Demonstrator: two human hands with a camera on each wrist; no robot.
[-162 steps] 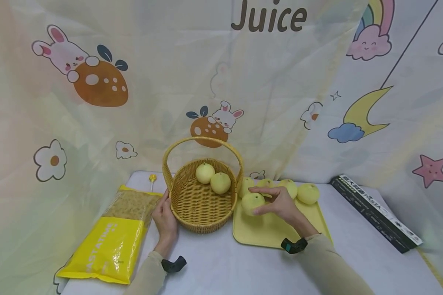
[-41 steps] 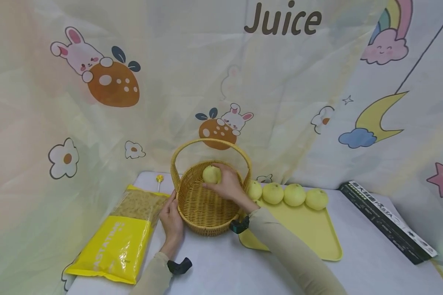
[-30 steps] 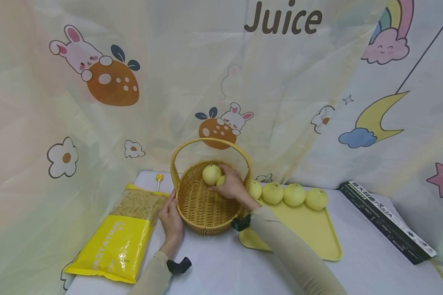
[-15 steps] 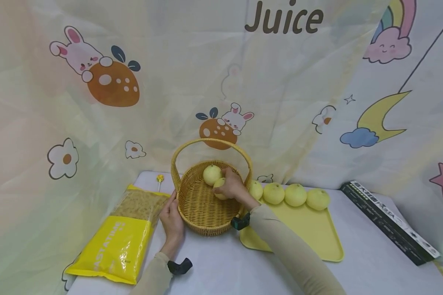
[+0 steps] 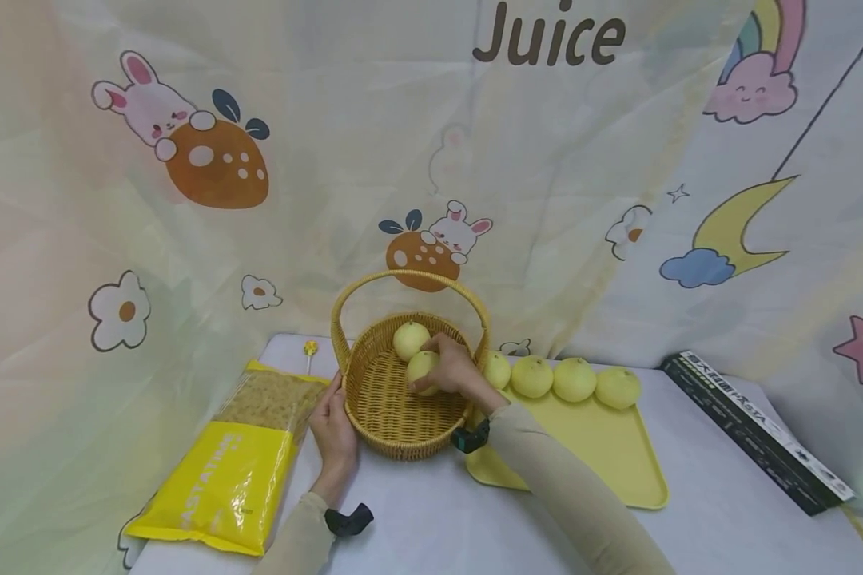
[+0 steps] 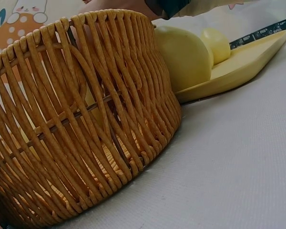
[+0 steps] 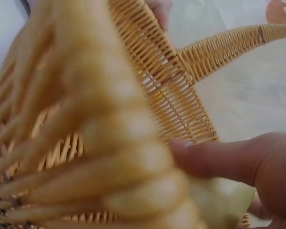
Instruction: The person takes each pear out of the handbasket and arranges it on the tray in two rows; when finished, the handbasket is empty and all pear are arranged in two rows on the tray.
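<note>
A round wicker basket (image 5: 403, 419) with an arched handle stands on the table. My left hand (image 5: 334, 427) rests against its left outer side, with the fingers along the wall. My right hand (image 5: 453, 369) reaches over the right rim and grips a round yellow-green pear (image 5: 421, 374) inside; in the right wrist view the thumb (image 7: 214, 157) presses on that pear. Another pear (image 5: 411, 341) lies behind it in the basket. The right hand hides part of the basket's right interior. In the left wrist view the woven wall (image 6: 86, 119) fills much of the picture.
A yellow tray (image 5: 597, 455) with several pears (image 5: 574, 379) along its back edge lies right of the basket, partly under the right sleeve. Left of it are a yellow pasta bag (image 5: 216, 471) and a lollipop (image 5: 310, 349). A long black box (image 5: 755, 431) lies far right.
My right hand carried a pear from over the tray into the basket. Lately its hold has shifted onto the nearer pear, which has moved slightly toward the front. The left hand stays at the basket.
</note>
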